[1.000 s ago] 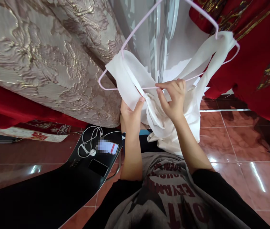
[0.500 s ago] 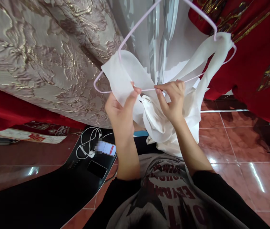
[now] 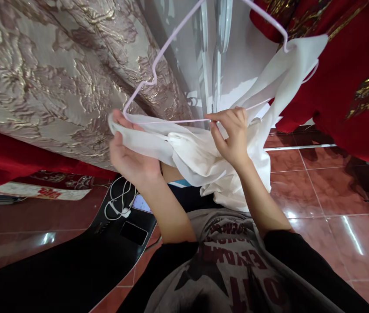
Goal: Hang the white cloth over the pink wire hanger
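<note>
White cloth is hanging before us: a garment [image 3: 197,152] is sagging in folds below a lilac hanger [image 3: 168,42], its lower part bunching above our lap. On our right, a shoulder band is looping over the hanger's arm near its notch; on our left, the other band is lying clear of the upper arm, stretching sideways towards the hanger's left corner. Our left hand [image 3: 135,161] is holding the end of that band, its thumb lying on the near side and its fingers reaching behind, partly hidden by the cloth; the corner is sitting right by those fingers, though we cannot tell whether it is inside the loop. Our right hand [image 3: 233,139] is pinching the thin lower bar between thumb and index finger, near its middle.

Below the left hand, a black surface [image 3: 57,261] is carrying 2 phones, a lit phone [image 3: 142,203] and a dark phone [image 3: 133,233], with white earphones [image 3: 125,212] curling beside them. We are wearing a grey shirt [image 3: 223,252] with dark red lettering. Pale brocade [image 3: 57,78] is draping on our left, sequined red cloth [image 3: 331,87] is hanging on our right, and reddish tiles [image 3: 318,252] are shining beneath.
</note>
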{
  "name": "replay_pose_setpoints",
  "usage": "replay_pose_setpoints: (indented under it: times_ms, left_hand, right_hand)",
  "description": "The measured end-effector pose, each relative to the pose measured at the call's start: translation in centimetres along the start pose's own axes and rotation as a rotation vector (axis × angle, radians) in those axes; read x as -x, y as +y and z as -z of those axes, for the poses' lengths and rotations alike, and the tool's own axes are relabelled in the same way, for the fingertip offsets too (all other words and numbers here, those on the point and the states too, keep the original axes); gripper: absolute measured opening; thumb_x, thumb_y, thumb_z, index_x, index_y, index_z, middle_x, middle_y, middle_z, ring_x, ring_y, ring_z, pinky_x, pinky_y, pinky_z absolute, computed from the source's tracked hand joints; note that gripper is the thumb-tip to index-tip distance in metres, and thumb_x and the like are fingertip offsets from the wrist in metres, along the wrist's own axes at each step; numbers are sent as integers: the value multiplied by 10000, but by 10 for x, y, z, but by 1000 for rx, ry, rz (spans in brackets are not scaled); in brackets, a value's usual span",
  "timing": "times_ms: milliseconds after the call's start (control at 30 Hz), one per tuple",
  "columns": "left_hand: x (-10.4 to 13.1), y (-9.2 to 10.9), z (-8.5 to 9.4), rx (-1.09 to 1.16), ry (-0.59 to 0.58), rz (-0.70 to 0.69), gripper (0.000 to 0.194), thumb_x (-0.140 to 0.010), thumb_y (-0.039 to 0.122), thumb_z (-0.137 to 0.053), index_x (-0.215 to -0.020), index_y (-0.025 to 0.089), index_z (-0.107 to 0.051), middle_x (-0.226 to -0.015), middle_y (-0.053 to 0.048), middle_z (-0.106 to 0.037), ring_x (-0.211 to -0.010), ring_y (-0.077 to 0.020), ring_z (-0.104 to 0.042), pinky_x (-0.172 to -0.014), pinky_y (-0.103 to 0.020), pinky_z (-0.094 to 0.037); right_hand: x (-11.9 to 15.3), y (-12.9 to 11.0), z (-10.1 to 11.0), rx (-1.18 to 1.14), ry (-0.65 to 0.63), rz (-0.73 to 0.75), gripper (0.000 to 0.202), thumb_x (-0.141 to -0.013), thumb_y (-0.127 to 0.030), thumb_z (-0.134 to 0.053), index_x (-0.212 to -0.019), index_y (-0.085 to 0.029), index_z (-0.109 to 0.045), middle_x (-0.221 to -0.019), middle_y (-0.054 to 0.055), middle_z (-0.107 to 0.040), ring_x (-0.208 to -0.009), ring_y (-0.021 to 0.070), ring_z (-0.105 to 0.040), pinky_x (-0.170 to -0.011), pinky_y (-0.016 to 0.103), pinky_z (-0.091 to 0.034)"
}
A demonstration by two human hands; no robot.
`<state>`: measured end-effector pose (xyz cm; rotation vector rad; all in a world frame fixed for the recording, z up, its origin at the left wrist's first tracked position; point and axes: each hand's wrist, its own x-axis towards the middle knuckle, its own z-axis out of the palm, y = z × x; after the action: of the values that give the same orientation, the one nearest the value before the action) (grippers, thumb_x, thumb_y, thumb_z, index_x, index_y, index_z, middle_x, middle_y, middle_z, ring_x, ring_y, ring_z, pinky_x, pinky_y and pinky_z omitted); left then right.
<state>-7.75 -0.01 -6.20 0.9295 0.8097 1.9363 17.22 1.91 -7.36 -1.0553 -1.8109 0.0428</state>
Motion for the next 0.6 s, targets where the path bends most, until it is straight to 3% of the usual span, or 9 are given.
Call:
replay_pose_setpoints:
  times_ms: [100, 200, 333, 467, 533, 600]
  left_hand:
    - [16, -21, -10, -29, 70, 152, 422, -686, 473, -844, -1089, 371, -770, -1423, 111, -697, -1653, -262, -250, -1377, -438, -285]
    - [29, -29, -40, -65, 6, 242, 442, -785, 540, -771, -1161, 310, -730, -1428, -16, -709, -1507, -290, -510, -1236, -472, -467]
    - [43, -32, -71, -139, -43, 188, 464, -910, 616, -682, -1195, 251, -659, -1406, -119, -709, -1400, -312, -622, -1084, -454, -568]
    - [47, -34, -79, -172, -53, 154, 515, -900, 727, -662, -1053, 237, -640, -1220, -130, -755, -1306, -346, -685, -1024, -463, -594]
    - [46, -35, -82, -162, -31, 127, 520, -901, 745, -652, -1007, 237, -617, -1148, -117, -752, -1264, -341, -707, -985, -440, -604]
    - [45, -36, -85, -166, -1, 94, 541, -905, 775, -623, -985, 241, -596, -1108, -105, -739, -1232, -327, -720, -945, -407, -608]
  right_hand:
    - [0, -5, -1, -11, -25, 18, 302, -1086, -365, -434, -1205, -273, -696, -990, 30, -682, -1032, 184, -580, -1080, 426, -408]
    - [1, -12, -3, 9, -35, 24, 301, -1073, -345, -457, -1234, -262, -697, -1030, 28, -699, -1032, 176, -585, -1073, 421, -418]
    - [-2, -17, 3, -13, -78, 18, 299, -1059, -327, -483, -1260, -258, -692, -1100, 24, -713, -1066, 172, -599, -1103, 441, -424]
    - [-10, -14, 30, -107, -195, 87, 318, -1057, -362, -511, -1321, -269, -661, -1238, 40, -708, -1192, 197, -630, -1134, 479, -460]
    - [-14, -4, 45, -168, -25, 115, 284, -1045, -363, -551, -1269, -251, -684, -1225, 72, -702, -1208, 209, -642, -1086, 453, -508]
    - [-15, 14, 58, -172, 338, 74, 249, -1014, -376, -621, -1194, -227, -707, -1168, 102, -688, -1121, 203, -662, -990, 407, -543]
